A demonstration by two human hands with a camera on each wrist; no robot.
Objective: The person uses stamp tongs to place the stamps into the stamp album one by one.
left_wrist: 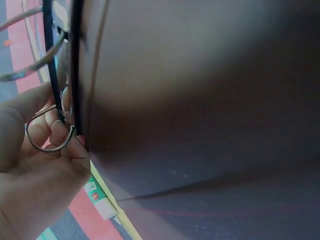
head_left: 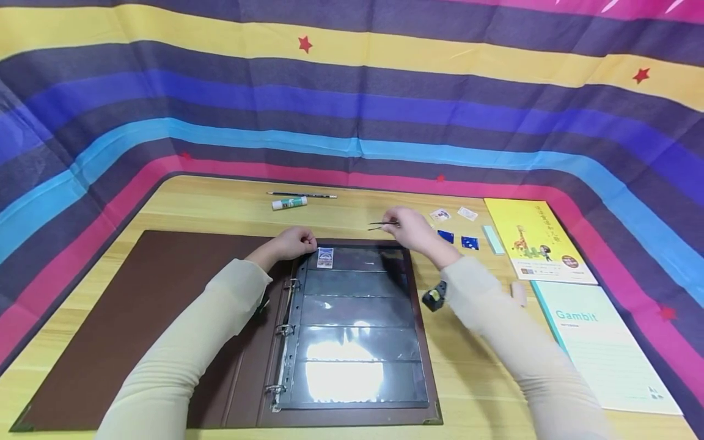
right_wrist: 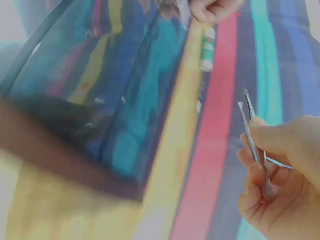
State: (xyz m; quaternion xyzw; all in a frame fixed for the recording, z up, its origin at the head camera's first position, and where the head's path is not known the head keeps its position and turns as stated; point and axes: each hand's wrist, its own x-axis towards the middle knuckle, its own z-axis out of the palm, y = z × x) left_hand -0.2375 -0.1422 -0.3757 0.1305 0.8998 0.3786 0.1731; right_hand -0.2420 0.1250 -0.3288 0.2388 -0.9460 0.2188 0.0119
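A brown ring-binder stamp album [head_left: 165,318] lies open, with a black page of clear pockets [head_left: 360,311] on its right side. One stamp [head_left: 325,258] sits at the left end of the top pocket. My left hand [head_left: 293,242] is at the page's upper left corner, its fingers curled at the edge beside a metal ring [left_wrist: 50,149]. Above the page's upper right, my right hand [head_left: 411,227] holds metal tweezers [right_wrist: 257,147] whose tips stand apart with nothing between them. Close to that hand lie several loose stamps, among them a blue one [head_left: 470,242] and a pale one [head_left: 467,213].
A glue stick [head_left: 289,203] and a pencil [head_left: 302,195] lie behind the album. To the right are a pale green strip [head_left: 493,239], a yellow book [head_left: 536,238], a pinkish block [head_left: 518,293] and a Gambit notebook [head_left: 605,348]. Striped cloth [head_left: 352,110] surrounds the table's back and sides.
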